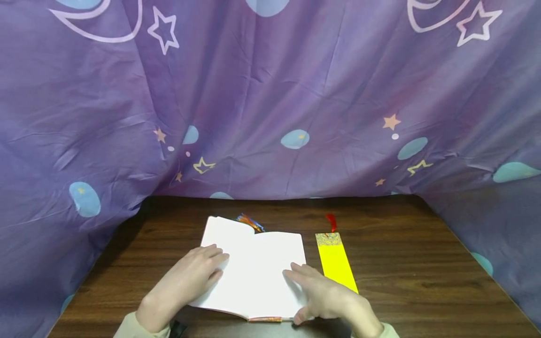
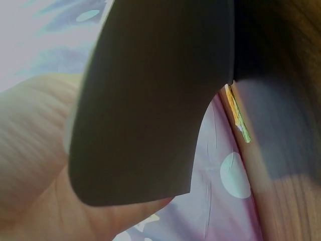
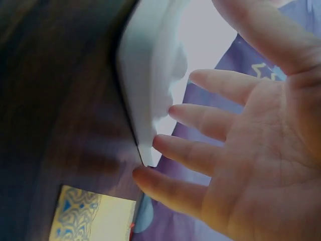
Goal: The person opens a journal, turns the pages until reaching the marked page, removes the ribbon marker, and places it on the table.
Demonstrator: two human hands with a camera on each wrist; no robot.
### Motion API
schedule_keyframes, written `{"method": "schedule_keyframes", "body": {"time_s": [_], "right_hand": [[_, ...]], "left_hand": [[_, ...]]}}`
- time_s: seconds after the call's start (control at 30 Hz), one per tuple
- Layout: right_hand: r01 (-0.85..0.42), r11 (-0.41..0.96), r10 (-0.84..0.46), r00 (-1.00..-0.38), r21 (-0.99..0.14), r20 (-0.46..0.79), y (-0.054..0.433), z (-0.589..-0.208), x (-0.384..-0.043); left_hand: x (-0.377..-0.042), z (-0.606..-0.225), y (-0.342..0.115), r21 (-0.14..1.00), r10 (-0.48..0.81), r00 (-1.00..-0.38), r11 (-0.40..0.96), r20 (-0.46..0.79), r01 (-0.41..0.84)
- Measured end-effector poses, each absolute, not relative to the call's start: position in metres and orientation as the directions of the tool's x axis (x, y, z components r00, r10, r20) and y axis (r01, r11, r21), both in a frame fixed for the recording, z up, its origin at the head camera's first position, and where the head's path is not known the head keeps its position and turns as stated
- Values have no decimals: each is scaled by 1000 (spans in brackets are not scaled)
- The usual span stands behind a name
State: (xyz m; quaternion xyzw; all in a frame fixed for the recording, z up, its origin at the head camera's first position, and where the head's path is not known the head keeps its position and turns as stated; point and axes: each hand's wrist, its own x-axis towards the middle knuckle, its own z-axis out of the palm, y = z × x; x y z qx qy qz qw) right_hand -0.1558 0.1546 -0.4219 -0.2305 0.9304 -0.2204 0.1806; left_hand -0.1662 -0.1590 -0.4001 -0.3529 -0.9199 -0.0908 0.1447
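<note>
An open book (image 1: 262, 267) with blank white pages lies on the table in the head view. My left hand (image 1: 192, 272) rests on its left page, fingers extended. In the left wrist view a dark, shadowed sheet-like shape (image 2: 145, 115) covers most of the left hand (image 2: 30, 145), hiding its fingers. My right hand (image 1: 319, 293) is at the book's right edge. Its fingers are spread in the right wrist view, with fingertips (image 3: 175, 111) at the pages. To the right of the book lies a yellow bookmark (image 1: 336, 263), partly behind the right hand.
A red tassel (image 1: 331, 222) extends from the bookmark's far end. Multicoloured tassel strands (image 1: 251, 221) show behind the book's far edge. The dark wooden table (image 1: 401, 253) is bordered by a purple curtain (image 1: 262, 103) with stars and moons.
</note>
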Motion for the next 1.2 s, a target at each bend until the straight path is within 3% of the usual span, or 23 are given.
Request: {"method": "schedule_keyframes", "body": {"time_s": [0.43, 0.83, 1.2], "right_hand": [[-393, 841, -498, -831, -373, -248, 151, -427, -152], [-338, 830, -498, -808, -443, -316, 158, -420, -157], [-390, 788, -546, -800, -477, -247, 166, -418, -157]], "left_hand": [[-162, -404, -160, 71, 612, -719, 743, 329, 665], [-164, -402, -160, 57, 619, -705, 736, 347, 675], [-165, -401, -159, 55, 627, -697, 729, 348, 683]]}}
